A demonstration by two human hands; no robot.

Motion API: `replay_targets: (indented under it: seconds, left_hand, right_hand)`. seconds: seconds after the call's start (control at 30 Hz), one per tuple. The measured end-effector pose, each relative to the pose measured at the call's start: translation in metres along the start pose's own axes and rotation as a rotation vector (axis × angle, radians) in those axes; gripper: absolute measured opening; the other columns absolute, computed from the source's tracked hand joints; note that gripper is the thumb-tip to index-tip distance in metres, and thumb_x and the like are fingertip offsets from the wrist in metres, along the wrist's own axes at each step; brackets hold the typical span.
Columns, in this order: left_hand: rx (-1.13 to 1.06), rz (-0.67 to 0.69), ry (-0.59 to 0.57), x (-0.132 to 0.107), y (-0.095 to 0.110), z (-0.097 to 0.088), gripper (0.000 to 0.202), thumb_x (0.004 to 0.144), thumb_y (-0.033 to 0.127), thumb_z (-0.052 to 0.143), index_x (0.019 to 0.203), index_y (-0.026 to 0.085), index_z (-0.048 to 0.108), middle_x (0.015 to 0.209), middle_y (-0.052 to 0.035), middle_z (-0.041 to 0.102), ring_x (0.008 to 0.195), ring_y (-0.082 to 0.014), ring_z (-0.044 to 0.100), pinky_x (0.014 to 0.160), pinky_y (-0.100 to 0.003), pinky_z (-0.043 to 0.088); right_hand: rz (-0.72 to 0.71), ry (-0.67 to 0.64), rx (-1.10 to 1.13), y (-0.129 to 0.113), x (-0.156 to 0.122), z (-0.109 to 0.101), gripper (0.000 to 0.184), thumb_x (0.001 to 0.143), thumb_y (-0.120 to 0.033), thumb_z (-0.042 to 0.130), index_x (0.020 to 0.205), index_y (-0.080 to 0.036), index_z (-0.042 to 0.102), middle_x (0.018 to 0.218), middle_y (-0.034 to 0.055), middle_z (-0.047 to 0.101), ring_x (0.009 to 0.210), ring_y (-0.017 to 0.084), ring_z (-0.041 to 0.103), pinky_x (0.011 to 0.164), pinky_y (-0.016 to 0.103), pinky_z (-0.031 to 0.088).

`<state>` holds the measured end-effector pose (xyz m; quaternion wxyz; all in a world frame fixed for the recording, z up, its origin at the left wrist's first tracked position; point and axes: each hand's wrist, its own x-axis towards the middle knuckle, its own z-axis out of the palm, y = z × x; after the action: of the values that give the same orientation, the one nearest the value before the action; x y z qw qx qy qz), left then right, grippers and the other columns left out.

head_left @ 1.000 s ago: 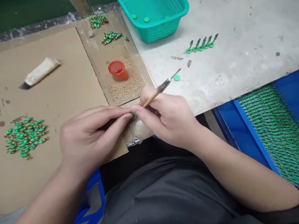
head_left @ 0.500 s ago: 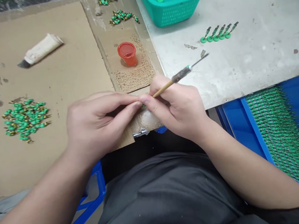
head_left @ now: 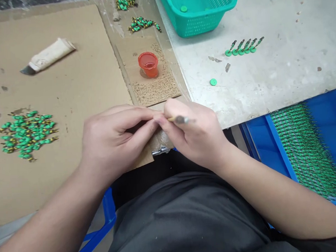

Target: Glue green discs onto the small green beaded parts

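I pinch tiny piece, hidden, between left hand (head_left: 113, 139) fingertips. Right hand (head_left: 197, 134) grips brush (head_left: 180, 119) tight. Both near red cup (head_left: 148, 64). Steady, small dabs.

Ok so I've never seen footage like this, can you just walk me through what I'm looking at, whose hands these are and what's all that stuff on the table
The camera sits on a person's head and looks down at their own two bare hands. The left hand and the right hand meet fingertip to fingertip; whatever they pinch there is hidden. The right hand also holds a small brush. On the brown cardboard lie a pile of tiny green pieces, a squeezed tube and a little red cup. On the grey tabletop stand a teal basket, a row of five green pieces and one green disc. A blue tray at the right holds many more green pieces.
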<state>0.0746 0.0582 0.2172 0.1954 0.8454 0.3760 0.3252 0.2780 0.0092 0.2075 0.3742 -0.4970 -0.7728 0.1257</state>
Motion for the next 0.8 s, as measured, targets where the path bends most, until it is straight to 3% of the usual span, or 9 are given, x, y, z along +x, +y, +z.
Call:
replay_targets:
  seconds: [0.17, 0.33, 0.47, 0.63, 0.8]
  left_hand:
    - [0.037, -0.099, 0.019, -0.001, 0.0, 0.0, 0.018, 0.109, 0.034, 0.072, 0.106, 0.029, 0.09, 0.105, 0.0038, 0.091, 0.097, -0.0135, 0.083, 0.091, -0.024, 0.062]
    - [-0.017, -0.202, 0.027, -0.002, -0.004, 0.001, 0.014, 0.105, 0.037, 0.077, 0.105, 0.032, 0.09, 0.104, 0.0038, 0.09, 0.094, -0.0146, 0.083, 0.092, -0.025, 0.064]
    - [-0.094, -0.296, 0.018, -0.003, -0.007, 0.0, 0.013, 0.102, 0.039, 0.078, 0.102, 0.034, 0.09, 0.098, 0.0031, 0.088, 0.085, -0.0145, 0.079, 0.077, -0.027, 0.061]
    - [-0.132, -0.331, 0.009, -0.005, -0.007, 0.001, 0.017, 0.092, 0.039, 0.088, 0.107, 0.031, 0.087, 0.089, 0.0029, 0.08, 0.075, -0.0121, 0.071, 0.074, -0.028, 0.06]
    - [-0.076, -0.345, 0.047, -0.005, -0.005, -0.002, 0.009, 0.101, 0.036, 0.079, 0.095, 0.032, 0.084, 0.088, 0.0036, 0.079, 0.074, -0.0116, 0.068, 0.071, -0.028, 0.056]
  right_hand:
    - [0.014, -0.049, 0.001, -0.002, -0.003, 0.006, 0.029, 0.119, -0.017, 0.043, 0.101, -0.025, 0.064, 0.09, 0.0035, 0.065, 0.088, 0.022, 0.062, 0.085, 0.037, 0.053]
    - [0.27, 0.17, 0.25, 0.001, 0.005, -0.025, 0.029, 0.117, -0.033, 0.061, 0.09, -0.028, 0.055, 0.083, 0.0001, 0.067, 0.071, 0.017, 0.063, 0.07, 0.035, 0.056]
    - [0.422, 0.231, 0.46, 0.006, 0.012, -0.046, 0.032, 0.115, -0.035, 0.067, 0.087, -0.029, 0.052, 0.077, -0.0012, 0.069, 0.065, 0.015, 0.067, 0.062, 0.033, 0.057]
    - [0.458, 0.225, 0.609, 0.022, 0.013, -0.036, 0.042, 0.111, -0.051, 0.074, 0.085, -0.027, 0.052, 0.073, -0.0032, 0.07, 0.063, 0.014, 0.068, 0.062, 0.03, 0.056]
    - [0.502, 0.191, 0.616, 0.032, 0.004, -0.025, 0.039, 0.111, -0.052, 0.073, 0.088, -0.026, 0.056, 0.076, -0.003, 0.072, 0.067, 0.013, 0.069, 0.064, 0.029, 0.055]
